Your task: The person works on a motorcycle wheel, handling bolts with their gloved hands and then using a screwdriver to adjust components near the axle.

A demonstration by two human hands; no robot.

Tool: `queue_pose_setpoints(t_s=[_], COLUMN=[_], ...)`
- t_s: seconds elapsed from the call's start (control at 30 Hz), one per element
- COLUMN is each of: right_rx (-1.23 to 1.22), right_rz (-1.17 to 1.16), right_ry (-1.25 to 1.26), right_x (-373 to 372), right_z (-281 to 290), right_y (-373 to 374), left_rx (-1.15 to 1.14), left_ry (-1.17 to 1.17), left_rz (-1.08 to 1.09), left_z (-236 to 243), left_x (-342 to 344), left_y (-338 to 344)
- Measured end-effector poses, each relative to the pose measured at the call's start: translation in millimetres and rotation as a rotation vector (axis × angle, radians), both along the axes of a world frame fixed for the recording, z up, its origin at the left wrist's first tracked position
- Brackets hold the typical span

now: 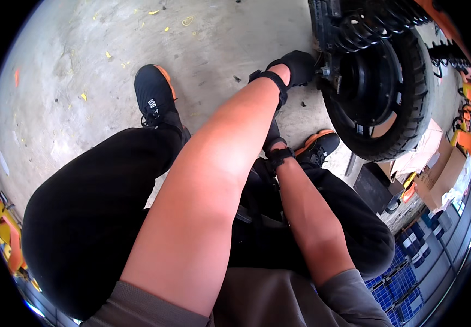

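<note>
My left hand (295, 68), in a black glove with a wrist strap, is curled beside the axle bolt (324, 72) of a wheel (415, 103) with a black tyre; what its fingers grip is hidden. My right hand (273, 133), also dark-gloved, is lower, between my legs and largely hidden behind my left forearm, so its fingers cannot be seen. A black coil spring (366, 30) and a dark frame part (322, 27) sit above the wheel.
My legs and two black shoes (151, 92) rest on the concrete floor (66, 98) around my hands. At right are cardboard boxes (442, 169), a dark flat panel (372, 188) and orange-yellow machines (467, 141). More yellow machinery (4, 223) is at far left, blue stacked items (404, 272) at lower right.
</note>
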State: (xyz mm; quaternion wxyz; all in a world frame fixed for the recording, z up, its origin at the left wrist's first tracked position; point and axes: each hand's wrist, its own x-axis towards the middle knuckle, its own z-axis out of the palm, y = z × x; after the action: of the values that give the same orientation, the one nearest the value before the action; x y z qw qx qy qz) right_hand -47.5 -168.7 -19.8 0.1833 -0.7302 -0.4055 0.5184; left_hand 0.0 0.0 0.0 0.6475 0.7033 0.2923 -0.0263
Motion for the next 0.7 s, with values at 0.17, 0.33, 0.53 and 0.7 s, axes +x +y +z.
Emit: queue_pose_setpoints(t_s=[0.17,0.33,0.53,0.7], right_rx=[0.171,0.449,0.072,0.251], right_rz=[0.011,0.237,-0.450,-0.076], right_ry=[-0.027,-0.295,0.291,-0.068], right_x=[28,43,52,77], right_z=[-17,-10,20,14], right_y=[-9,-19,-30,-50], left_rx=[0.418,0.426,0.547,0.512], left_ry=[0.012,0.003,0.029,0.074], left_rz=[-0.194,-0.142,-0.128,-0.038], left_z=[16,-27,-15,4], left_x=[6,23,20,3], left_y=[4,2,-4,-4])
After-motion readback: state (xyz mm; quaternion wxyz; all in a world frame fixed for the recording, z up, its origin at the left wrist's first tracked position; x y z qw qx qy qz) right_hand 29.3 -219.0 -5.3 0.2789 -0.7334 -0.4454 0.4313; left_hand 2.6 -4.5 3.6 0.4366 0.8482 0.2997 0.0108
